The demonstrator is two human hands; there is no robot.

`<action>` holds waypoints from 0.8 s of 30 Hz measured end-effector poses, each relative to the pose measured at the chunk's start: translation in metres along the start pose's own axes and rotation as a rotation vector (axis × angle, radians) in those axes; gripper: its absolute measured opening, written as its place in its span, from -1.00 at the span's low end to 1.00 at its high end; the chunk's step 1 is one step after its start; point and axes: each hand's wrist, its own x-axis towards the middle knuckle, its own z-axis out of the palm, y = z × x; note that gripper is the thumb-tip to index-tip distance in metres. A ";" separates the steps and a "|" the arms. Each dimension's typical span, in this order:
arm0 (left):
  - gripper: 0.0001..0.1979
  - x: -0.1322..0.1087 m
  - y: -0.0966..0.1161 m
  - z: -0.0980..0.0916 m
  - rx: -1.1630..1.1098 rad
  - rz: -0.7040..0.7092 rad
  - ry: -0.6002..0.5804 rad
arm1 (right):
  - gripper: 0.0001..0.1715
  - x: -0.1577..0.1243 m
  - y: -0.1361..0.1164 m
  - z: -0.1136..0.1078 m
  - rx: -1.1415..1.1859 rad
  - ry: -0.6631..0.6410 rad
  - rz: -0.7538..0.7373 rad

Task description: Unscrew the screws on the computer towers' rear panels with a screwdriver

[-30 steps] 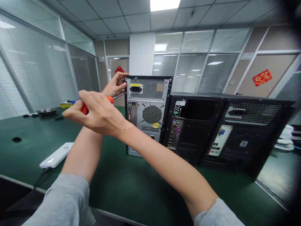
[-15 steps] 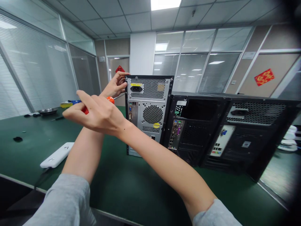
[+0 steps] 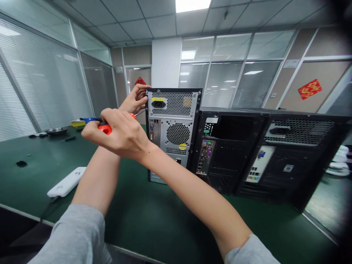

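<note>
A computer case [image 3: 178,106] stands upright on the table with its silver rear panel facing me. My left hand [image 3: 134,99] is at its upper left corner, fingers curled against the edge. Crossing in front of the left forearm, my right hand [image 3: 121,134] is wrapped round a screwdriver [image 3: 105,129] with an orange-red and black handle. The metal shaft points right, toward the left side edge of the case just below my left hand. Its tip is hidden, so I cannot tell whether it sits in a screw.
Two black computer cases [image 3: 227,154] [image 3: 295,154] stand close on the right. A white power strip or adapter-like block [image 3: 66,182] with a cable lies at left on the green table [image 3: 154,220]. Farther back are a metal dish [image 3: 56,131] and a yellow object [image 3: 77,123].
My right hand has turned and shifted slightly right, exposing more of the screwdriver handle. The left hand stays at the case corner.
</note>
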 end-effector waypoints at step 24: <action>-0.56 0.001 -0.004 -0.001 0.025 0.037 -0.011 | -0.53 0.002 0.008 -0.016 -0.091 -0.062 -0.073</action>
